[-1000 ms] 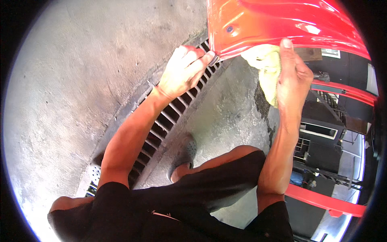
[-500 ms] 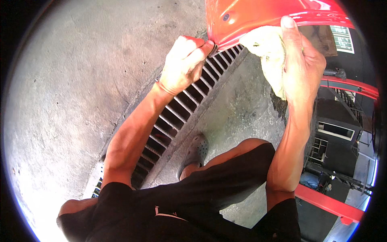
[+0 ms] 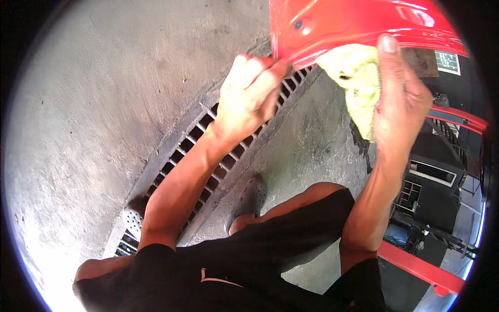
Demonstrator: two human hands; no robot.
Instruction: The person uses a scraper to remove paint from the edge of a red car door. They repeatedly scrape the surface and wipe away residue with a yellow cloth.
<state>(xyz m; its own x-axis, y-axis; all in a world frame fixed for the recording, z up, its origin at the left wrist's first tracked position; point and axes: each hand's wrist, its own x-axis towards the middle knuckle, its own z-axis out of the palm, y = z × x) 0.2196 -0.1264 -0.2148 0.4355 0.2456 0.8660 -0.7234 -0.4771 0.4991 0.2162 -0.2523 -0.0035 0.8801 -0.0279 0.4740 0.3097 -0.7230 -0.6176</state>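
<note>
A glossy red car body panel (image 3: 353, 21) with a small dark round plug hangs at the top of the view. At its lower left corner is my left hand (image 3: 252, 96), fingers pinched together; they hide whatever small thing they may hold. My right hand (image 3: 403, 99) grips the panel's lower edge, its thumb on top. A pale yellow cloth (image 3: 361, 78) is held in that hand, pressed against the panel's edge and drooping below it.
A metal drain grate (image 3: 192, 138) runs diagonally across the grey concrete floor (image 3: 104, 93). My feet, in grey clogs (image 3: 254, 195), stand on either side of it. Red metal beams (image 3: 421, 265) and dark shop equipment are at the right.
My left hand has shifted slightly right at the panel's corner; the small dark thing seen at its fingertips is now hidden. Panel, cloth and right hand appear slightly lower and further right.
</note>
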